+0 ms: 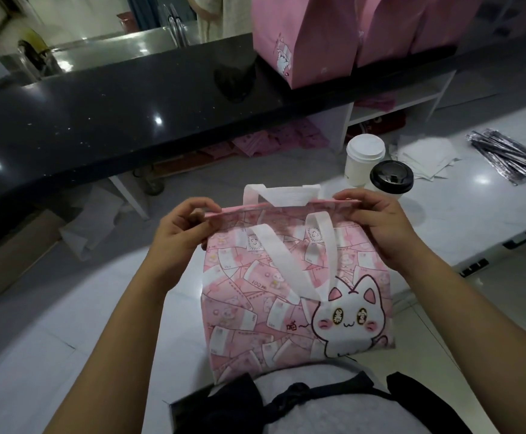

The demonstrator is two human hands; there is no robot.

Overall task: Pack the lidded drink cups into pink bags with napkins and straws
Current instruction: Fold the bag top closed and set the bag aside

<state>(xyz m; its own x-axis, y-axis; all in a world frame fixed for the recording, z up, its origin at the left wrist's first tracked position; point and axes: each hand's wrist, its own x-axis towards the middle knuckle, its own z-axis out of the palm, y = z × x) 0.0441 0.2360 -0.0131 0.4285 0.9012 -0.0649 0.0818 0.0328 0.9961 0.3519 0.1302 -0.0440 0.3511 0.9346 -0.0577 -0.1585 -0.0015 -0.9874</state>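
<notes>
At far left the black counter (98, 114) runs across the back, and nothing for this job lies on that side. Our left hand (181, 228) pinches the left corner of the pink bag (255, 308) at its top rim, thumb and fingers closed on the fabric. The bag hangs upright in front of us, cat print facing us. Its mouth is a flat line running left to right between our two hands. One white handle (286, 195) stands up behind the rim and the other flops down the front. We cannot tell whether the bag's bottom rests on the surface (474, 214). Our right hand (377, 222) pinches the rim near its right end in the same way.

Behind the bag, other pink bags (305, 36) stand on the counter. Just beyond our right hand stand the white-lidded cup (365, 151) and, touching or nearly touching it, the black-lidded cup (391, 177). Further right lie the napkins (424, 158), then the straws (512, 158), well apart from the bag.

We judge that the mouth must be pulled open front to back first. Everything to be packed lies up and to the right, so our right hand is the nearer one to reach for a cup while our left steadies the rim.
</notes>
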